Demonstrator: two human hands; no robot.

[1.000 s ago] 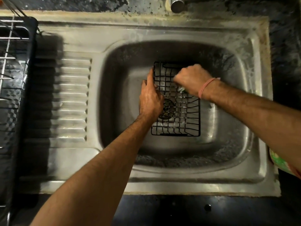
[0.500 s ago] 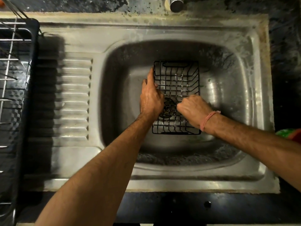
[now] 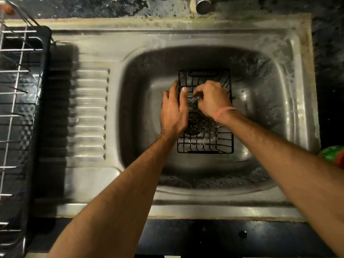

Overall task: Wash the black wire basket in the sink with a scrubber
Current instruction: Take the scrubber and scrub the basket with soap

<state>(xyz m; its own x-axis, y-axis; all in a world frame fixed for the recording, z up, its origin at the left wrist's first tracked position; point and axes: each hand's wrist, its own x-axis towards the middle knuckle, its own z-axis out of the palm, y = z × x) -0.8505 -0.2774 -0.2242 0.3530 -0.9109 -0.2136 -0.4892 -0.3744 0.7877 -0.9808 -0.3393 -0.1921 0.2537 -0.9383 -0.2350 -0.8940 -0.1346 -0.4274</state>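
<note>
Two hands in sink, left hand gripping basket rim, right hand clutching scrubber

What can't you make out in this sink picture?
- Scrubber: head view, mostly hidden inside the right hand.
- Basket left wall: covered by the left hand.
- Tap: cut off by the top edge.
- Green object: cut off behind the right forearm.
</note>
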